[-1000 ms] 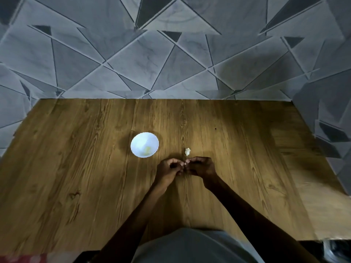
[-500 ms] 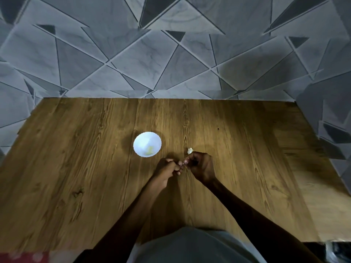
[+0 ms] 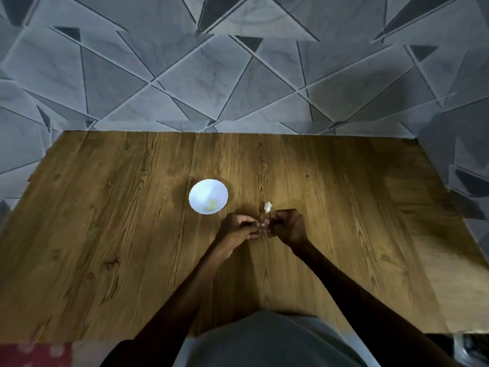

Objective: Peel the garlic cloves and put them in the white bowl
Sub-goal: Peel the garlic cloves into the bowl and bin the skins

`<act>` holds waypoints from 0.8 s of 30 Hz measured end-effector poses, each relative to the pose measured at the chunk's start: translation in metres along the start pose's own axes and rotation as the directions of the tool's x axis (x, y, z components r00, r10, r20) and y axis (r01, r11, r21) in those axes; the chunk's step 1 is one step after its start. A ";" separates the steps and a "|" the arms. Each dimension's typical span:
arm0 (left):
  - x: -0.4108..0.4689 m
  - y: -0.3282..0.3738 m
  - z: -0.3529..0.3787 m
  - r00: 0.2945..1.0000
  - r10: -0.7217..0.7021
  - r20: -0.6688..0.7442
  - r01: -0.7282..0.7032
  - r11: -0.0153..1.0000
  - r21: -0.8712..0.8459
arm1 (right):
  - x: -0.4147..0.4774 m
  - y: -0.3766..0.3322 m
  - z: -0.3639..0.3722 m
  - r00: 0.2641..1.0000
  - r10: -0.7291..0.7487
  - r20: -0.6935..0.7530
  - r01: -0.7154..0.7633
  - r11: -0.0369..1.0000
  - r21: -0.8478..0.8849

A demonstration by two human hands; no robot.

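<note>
Compared with half a second earlier, little has changed. The left hand (image 3: 236,230) and right hand (image 3: 287,226) remain fingertip to fingertip, fingers curled. Both pinch a garlic clove (image 3: 263,223), visible only as a pale speck between them. A white scrap (image 3: 267,207), skin or clove indistinguishable, lies just beyond the right fingers. The wooden table (image 3: 105,234) meets a grey wall (image 3: 185,75) of angular tiles. The white bowl (image 3: 201,192), near the left hand but apart, holds one yellowish peeled clove (image 3: 211,207).
</note>
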State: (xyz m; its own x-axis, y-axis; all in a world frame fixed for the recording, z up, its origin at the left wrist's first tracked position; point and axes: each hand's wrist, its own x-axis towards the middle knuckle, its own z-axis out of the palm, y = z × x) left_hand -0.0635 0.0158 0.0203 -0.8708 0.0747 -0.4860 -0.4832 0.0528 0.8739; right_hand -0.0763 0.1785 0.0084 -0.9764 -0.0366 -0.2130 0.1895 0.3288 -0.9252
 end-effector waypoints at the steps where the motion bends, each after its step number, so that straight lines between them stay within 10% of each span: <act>1: 0.000 0.000 -0.001 1.000 0.007 0.014 -0.007 1.000 0.014 | 0.000 -0.002 0.000 1.000 0.019 0.005 -0.019 1.000 0.022; 16: -0.007 0.011 -0.007 0.883 -0.426 0.199 0.468 0.763 -0.446 | -0.008 0.000 -0.004 0.907 -0.413 0.078 0.418 0.864 -0.280; 24: -0.008 -0.006 0.006 0.996 -0.093 -0.015 0.089 0.983 -0.160 | -0.003 0.002 -0.004 0.948 -0.318 -0.006 0.303 0.910 -0.282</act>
State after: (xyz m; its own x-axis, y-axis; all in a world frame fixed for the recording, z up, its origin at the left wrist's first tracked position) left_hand -0.0533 0.0207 0.0193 -0.8235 0.0544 -0.5646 -0.5671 -0.1011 0.8174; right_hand -0.0735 0.1834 0.0084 -0.9865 -0.1338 0.0939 -0.1531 0.5543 -0.8181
